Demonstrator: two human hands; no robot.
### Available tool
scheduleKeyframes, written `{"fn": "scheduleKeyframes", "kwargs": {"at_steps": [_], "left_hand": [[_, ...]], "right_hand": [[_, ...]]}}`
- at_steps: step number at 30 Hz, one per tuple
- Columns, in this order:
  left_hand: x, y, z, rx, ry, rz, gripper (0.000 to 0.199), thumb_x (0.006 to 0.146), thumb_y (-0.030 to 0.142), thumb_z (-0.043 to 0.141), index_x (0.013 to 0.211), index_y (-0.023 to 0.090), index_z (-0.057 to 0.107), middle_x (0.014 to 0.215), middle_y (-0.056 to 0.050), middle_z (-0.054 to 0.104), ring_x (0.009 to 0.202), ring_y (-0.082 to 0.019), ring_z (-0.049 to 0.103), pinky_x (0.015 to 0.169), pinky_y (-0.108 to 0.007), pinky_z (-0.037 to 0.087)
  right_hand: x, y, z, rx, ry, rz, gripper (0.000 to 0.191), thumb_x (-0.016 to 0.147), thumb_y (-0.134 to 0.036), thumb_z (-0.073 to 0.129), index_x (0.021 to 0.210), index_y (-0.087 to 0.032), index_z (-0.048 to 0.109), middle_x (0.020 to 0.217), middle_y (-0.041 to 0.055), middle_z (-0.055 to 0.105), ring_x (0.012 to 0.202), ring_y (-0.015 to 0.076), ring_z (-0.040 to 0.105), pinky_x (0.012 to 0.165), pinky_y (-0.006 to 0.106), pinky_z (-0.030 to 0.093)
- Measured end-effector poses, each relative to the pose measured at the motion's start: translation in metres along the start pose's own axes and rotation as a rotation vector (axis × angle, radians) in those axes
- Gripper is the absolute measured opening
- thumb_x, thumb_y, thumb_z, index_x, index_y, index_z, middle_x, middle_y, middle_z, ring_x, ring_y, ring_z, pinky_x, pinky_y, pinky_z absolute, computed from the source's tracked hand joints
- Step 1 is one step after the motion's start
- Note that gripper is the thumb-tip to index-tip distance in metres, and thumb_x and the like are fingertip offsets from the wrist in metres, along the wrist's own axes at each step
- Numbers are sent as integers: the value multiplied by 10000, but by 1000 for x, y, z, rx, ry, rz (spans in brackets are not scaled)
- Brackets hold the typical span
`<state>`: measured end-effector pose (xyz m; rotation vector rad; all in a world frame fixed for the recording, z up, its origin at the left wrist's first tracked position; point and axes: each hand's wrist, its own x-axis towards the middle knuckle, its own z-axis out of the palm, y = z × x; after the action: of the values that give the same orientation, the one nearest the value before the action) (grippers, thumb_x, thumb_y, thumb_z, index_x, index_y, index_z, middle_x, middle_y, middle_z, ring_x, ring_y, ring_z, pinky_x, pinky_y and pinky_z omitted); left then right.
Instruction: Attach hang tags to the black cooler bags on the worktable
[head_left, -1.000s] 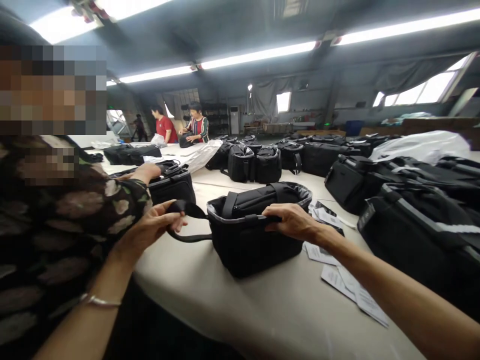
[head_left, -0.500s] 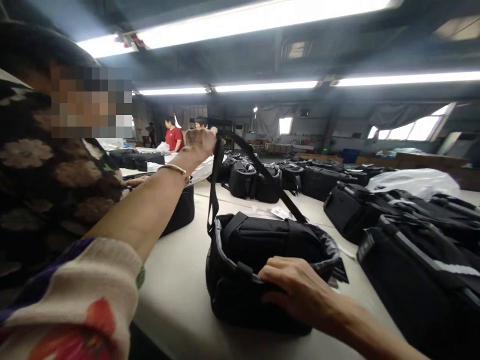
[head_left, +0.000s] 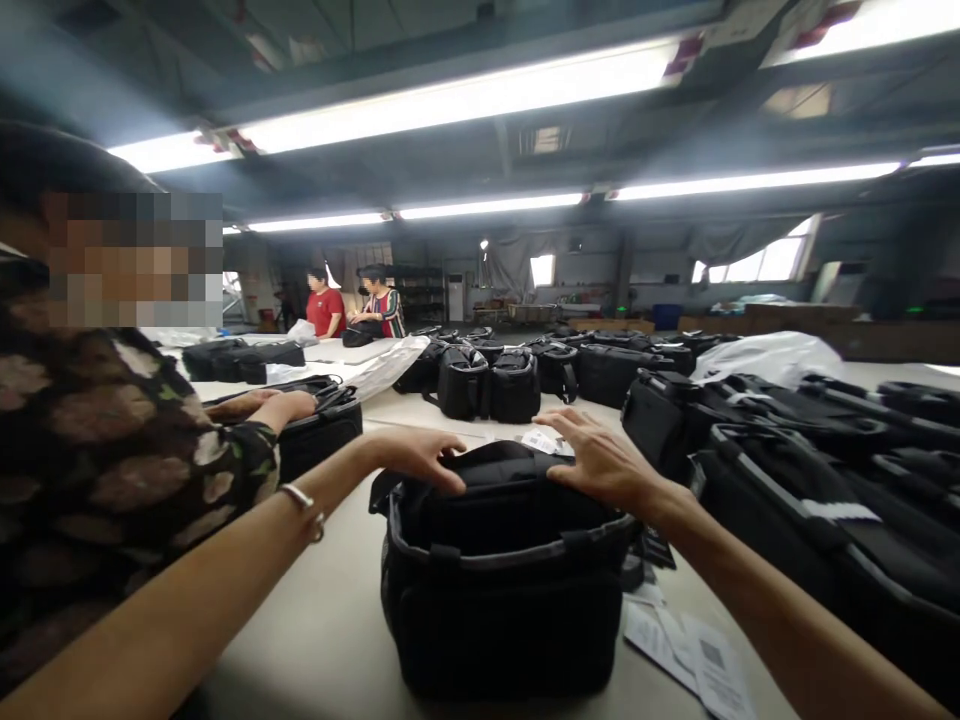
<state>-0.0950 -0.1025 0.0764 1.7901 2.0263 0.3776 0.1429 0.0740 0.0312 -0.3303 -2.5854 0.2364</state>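
Strip lights [head_left: 465, 95] above a workroom
Person in red [head_left: 325, 312] beside a person in stripes [head_left: 391, 315]; crumpled white plastic [head_left: 772, 358] toward the right.

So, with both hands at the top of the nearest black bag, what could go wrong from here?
The left hand and right hand look spread, not closed, so the black bag might shift under light contact. Sliding right, it could crumple or scatter the printed papers close beside it. Fingers might also catch on its raised rim.

Black open-topped bag [head_left: 510, 610], grey-trimmed rim, upright on pale table [head_left: 322, 620]; inside too dark to tell.
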Motion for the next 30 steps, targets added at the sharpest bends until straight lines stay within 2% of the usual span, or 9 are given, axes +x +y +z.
{"fn": "scheduleKeyframes", "kwargs": {"at_steps": [2,5,8,11,15,18,21,26,30], "left_hand": [[5,-9,14,63,51,-30,703,638,510,793,1259,210,653,1222,-96,687,1102,-311,618,923,-326,457],[15,-16,11,80,69,-71,644,717,566,689,1242,193,661,1172,-99,702,1024,-285,642,860,-304,465],[26,-20,4,121,42,-115,390,658,517,718,868,191,759,787,-51,727,718,-236,639,664,-289,450],[35,-23,3,133,92,-99,158,600,344,710,618,192,672,538,5,590,551,-185,535,564,-284,387],[33,-18,-2,49,321,49,145,726,304,564,794,202,641,729,2,628,717,-188,581,667,-282,431],[22,-16,-15,-61,433,134,207,843,361,466,955,216,561,872,-10,660,794,-179,632,731,-286,484],[9,-24,-25,-152,473,154,217,869,382,420,991,218,494,816,-11,652,622,-160,630,594,-279,503],[3,-41,-20,-137,566,132,266,760,315,557,1004,210,560,678,38,558,491,-115,469,478,-232,395],[16,-44,-11,-209,522,135,339,751,414,570,984,177,635,594,48,466,484,-116,397,463,-232,328]], "right_hand": [[13,10,1,116,-173,13,803,728,-300,766,1457,-181,450,1502,140,452,1382,316,420,1150,457,335],[46,21,5,292,-385,84,799,793,-405,727,1487,-163,415,1549,156,389,1415,296,392,1177,441,308],[80,20,18,314,-490,81,780,716,-305,794,1426,-158,506,1482,156,486,1337,285,501,1110,393,409],[104,6,39,321,-549,16,802,596,-208,857,1352,-214,589,1394,93,589,1258,256,576,1032,327,476],[122,-15,60,328,-560,-62,572,643,-230,843,1198,-246,701,1093,6,737,984,182,695,823,217,538],[127,-16,54,254,-504,-55,292,715,-286,803,991,-199,765,878,-10,744,812,166,697,685,199,522],[127,-5,21,74,-327,-6,229,748,-280,768,958,-194,740,889,7,732,852,201,681,693,230,501],[115,7,-77,-318,36,107,286,849,-174,599,1129,-192,656,1202,149,638,1147,319,590,894,372,456],[109,-8,-150,-485,53,188,301,811,-225,682,1111,-203,675,1110,124,670,1047,312,634,828,371,477]]}}
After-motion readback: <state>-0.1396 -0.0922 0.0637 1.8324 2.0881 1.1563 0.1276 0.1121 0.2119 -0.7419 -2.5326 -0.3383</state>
